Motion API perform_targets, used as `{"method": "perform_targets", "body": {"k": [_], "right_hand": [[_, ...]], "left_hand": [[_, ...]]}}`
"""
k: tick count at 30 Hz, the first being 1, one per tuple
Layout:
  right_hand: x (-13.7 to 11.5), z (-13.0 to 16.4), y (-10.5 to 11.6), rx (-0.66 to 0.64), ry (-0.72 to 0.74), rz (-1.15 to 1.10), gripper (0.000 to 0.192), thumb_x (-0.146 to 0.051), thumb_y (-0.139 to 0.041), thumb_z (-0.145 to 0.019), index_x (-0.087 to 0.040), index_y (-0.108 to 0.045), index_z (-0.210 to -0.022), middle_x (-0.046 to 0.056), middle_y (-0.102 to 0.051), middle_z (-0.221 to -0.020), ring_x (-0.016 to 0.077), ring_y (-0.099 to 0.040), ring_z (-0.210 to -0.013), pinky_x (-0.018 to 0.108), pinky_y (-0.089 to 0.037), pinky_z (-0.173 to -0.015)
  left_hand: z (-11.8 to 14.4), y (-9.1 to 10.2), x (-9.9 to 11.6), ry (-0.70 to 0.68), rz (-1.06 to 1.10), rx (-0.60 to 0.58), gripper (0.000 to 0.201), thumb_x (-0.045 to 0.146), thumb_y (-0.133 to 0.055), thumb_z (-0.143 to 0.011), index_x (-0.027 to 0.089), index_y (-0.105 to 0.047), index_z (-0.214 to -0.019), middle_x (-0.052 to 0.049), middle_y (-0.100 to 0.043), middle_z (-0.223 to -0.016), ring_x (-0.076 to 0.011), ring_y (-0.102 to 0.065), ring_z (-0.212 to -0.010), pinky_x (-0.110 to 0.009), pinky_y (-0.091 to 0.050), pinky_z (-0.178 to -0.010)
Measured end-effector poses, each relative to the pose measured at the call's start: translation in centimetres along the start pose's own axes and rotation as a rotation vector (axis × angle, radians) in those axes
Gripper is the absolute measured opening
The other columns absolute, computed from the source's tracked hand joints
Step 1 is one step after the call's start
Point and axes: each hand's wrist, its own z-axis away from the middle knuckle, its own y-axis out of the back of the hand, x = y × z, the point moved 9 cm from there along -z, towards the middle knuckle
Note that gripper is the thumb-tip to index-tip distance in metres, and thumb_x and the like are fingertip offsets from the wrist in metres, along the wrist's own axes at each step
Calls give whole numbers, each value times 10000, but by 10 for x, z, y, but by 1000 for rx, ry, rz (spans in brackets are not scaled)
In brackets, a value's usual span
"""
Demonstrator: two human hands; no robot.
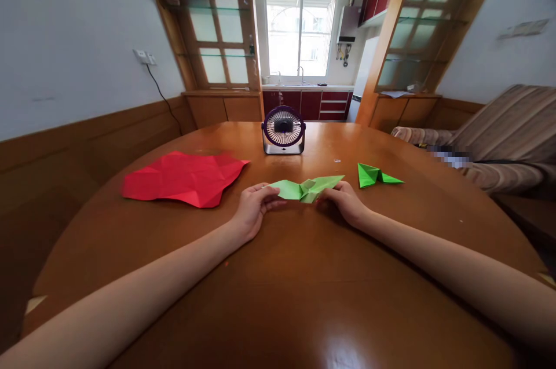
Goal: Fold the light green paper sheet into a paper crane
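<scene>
Between my two hands, just above the wooden table (278, 311), is a light green folded paper (309, 188) with a small raised fold at its middle. My left hand (257, 207) pinches its left end between thumb and fingers. At the right end, my right hand (343, 201) grips the paper near its pointed tip; some of those fingertips are hidden. A creased red paper sheet (186, 179) lies spread out to the left of my left hand. Beyond my right hand, a darker green folded paper (374, 175) with pointed ends rests on the table.
A small purple desk fan (284, 128) stands at the table's far side, facing me. A striped armchair (508, 131) is off to the right. Behind the table are wooden cabinets with glass panes (217, 27) and a kitchen window (301, 33).
</scene>
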Motion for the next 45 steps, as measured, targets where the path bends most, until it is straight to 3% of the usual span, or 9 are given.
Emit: {"method": "perform_targets", "body": {"k": [6, 10, 13, 16, 22, 26, 30, 36, 45], "right_hand": [[4, 0, -6, -70, -8, -9, 152, -275, -621, -669, -156, -663, -583, 12, -621, -608, 127, -510, -559, 258, -370, -551], [-18, 5, -16, -133, 191, 179, 165, -300, -663, -709, -165, -640, -618, -10, -560, -667, 126, -493, -634, 257, -373, -601], [-34, 14, -27, -189, 365, 354, 161, -286, -634, -782, -165, -654, -677, 12, -570, -758, 144, -524, -730, 275, -406, -693], [-39, 22, -38, -222, 433, 464, 169, -289, -578, -847, -170, -679, -783, 38, -596, -836, 155, -550, -784, 282, -423, -733], [-37, 21, -34, -74, 362, 425, 313, -433, -557, -867, -173, -664, -730, 26, -624, -758, 155, -550, -727, 278, -424, -690], [-12, 10, -17, 26, 121, 71, 376, -519, -606, -801, -173, -680, -677, 26, -665, -682, 169, -574, -648, 288, -440, -631], [5, 4, -12, 40, -42, -239, 281, -454, -747, -684, -178, -725, -729, 38, -715, -774, 188, -618, -710, 310, -481, -690], [3, 3, -11, -20, -69, -408, 207, -375, -767, -695, -182, -742, -766, 49, -726, -892, 188, -634, -843, 337, -490, -831], [2, 3, -12, -61, -53, -367, 258, -390, -774, -688, -183, -747, -839, 83, -724, -996, 239, -650, -938, 399, -479, -913]], "left_hand": [[-1, -4, 0, -17, 11, -46, 150, 182, -727, -584, 109, -632, -674, -34, -675, -706, -153, -637, -667, -281, -564, -640], [1, -12, -4, -37, -70, -75, 219, 265, -710, -644, 128, -607, -781, -40, -682, -759, -190, -650, -706, -360, -563, -692], [3, -14, -3, -104, -210, -42, 305, 308, -746, -646, 162, -590, -864, -10, -684, -783, -169, -645, -701, -313, -531, -692], [5, -16, -1, -147, -366, -20, 307, 333, -750, -654, 161, -640, -883, -27, -703, -832, -171, -648, -754, -285, -502, -722], [8, -20, 1, -196, -438, -70, 311, 362, -717, -696, 156, -735, -928, -82, -733, -979, -236, -656, -932, -341, -489, -860], [5, -14, -6, -108, -272, -47, 373, 368, -756, -681, 160, -725, -989, -95, -724, -1040, -245, -667, -932, -372, -516, -851], [1, -10, -10, -19, -101, -44, 397, 326, -783, -674, 123, -712, -1008, -119, -724, -1029, -241, -670, -930, -373, -544, -835], [0, -15, -13, 49, 7, -96, 329, 243, -756, -722, 94, -704, -1011, -135, -717, -1045, -215, -677, -936, -341, -556, -861], [-3, -12, -11, 36, 70, -82, 261, 212, -749, -734, 110, -713, -971, -113, -717, -1048, -211, -680, -959, -353, -550, -915]]}}
